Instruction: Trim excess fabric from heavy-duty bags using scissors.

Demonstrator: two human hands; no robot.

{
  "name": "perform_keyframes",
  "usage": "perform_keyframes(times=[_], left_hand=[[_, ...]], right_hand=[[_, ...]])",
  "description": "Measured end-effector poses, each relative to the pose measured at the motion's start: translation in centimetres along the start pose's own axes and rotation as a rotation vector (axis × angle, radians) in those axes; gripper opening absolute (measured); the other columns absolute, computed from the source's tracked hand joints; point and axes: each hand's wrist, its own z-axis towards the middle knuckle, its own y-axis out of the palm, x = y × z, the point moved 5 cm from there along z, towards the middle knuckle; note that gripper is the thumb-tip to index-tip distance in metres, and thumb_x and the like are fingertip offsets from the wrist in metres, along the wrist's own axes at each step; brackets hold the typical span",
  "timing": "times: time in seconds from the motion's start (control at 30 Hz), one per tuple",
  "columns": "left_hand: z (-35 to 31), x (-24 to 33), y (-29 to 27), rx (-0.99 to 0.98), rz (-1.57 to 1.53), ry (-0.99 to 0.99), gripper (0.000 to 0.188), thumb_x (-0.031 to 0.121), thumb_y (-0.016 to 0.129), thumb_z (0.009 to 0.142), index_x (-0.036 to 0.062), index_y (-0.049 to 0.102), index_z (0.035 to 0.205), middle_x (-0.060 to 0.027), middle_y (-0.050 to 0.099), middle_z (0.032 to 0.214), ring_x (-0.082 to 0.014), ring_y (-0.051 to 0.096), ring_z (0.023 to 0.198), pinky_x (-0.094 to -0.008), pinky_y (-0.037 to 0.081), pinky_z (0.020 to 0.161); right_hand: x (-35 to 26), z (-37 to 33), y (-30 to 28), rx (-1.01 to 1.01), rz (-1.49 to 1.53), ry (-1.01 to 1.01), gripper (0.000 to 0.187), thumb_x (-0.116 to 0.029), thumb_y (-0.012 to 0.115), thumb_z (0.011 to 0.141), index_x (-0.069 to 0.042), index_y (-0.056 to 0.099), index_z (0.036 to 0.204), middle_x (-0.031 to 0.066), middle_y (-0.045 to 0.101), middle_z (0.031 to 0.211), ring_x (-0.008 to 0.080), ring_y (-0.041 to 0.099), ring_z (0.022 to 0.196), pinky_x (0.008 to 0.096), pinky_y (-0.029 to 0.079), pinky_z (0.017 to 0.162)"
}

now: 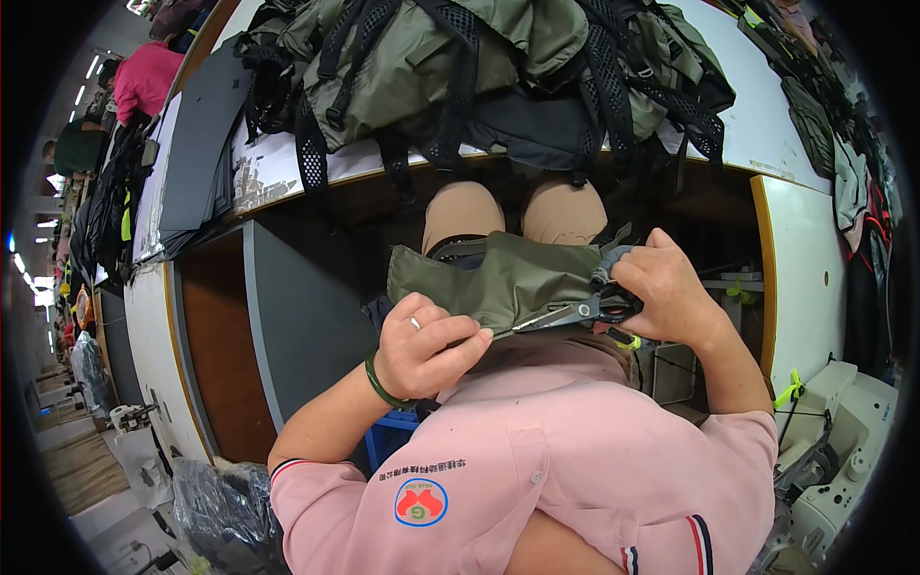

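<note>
Pink shirt (623,450) cloth fills the near part of the head view, the only one I have to watch from here. Beyond it, an olive fabric piece (517,278) lies across the person's lap, between the shirt and the two knees (462,213). From where I sit I see the left hand (428,350) pinching the fabric's near edge, thumb against the curled fingers. The right hand (666,292) has its fingers wrapped around the handles of a pair of scissors (583,310), whose blades run along that same edge and point at the left fingertips. I cannot tell how far the blades are parted.

That closeness is what worries me most: if the scissors slid forward, the tip could nick the left thumb or finger. Slack folds in the fabric could also slip between the blades and be cut by mistake, since the piece has only the lap under it. A loosened left pinch would let the edge sag and the blades wander off line.

Farther out, olive bags (402,91) are heaped on the white bench (757,125), and their black mesh straps (311,158) hang over its edge near the knees; a snagged one might drag the heap. Dark grey sheets (201,134) overhang the edge at the left, where a bump could tip them.
</note>
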Motion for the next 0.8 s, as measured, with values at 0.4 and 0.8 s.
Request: perform_keyframes(times=[0.4,0.8], left_hand=[[1.8,-1.9,0.2,-0.157,-0.342,-0.465,0.015,0.001,0.08,0.075,0.0032,0.067,0.083,-0.0057,0.065,0.083,-0.0188,0.064,0.07,-0.0305,0.05,0.061],[1.1,-5.2,2.3,-0.388,-1.105,-1.022,0.031,0.007,0.083,0.08,0.0051,0.06,0.1,0.0032,0.061,0.091,-0.0046,0.054,0.081,-0.0216,0.047,0.076]], right_hand=[[0.0,2.1,-1.2,0.103,0.369,0.137,0.048,-0.027,0.093,0.061,-0.006,0.051,0.074,0.0065,0.055,0.07,0.0296,0.053,0.068,0.037,0.039,0.064],[-1.8,4.9,3.1,-0.112,1.058,0.278,0.025,-0.008,0.08,0.08,-0.003,0.06,0.096,0.0009,0.061,0.083,0.0084,0.056,0.075,0.0243,0.046,0.068]])
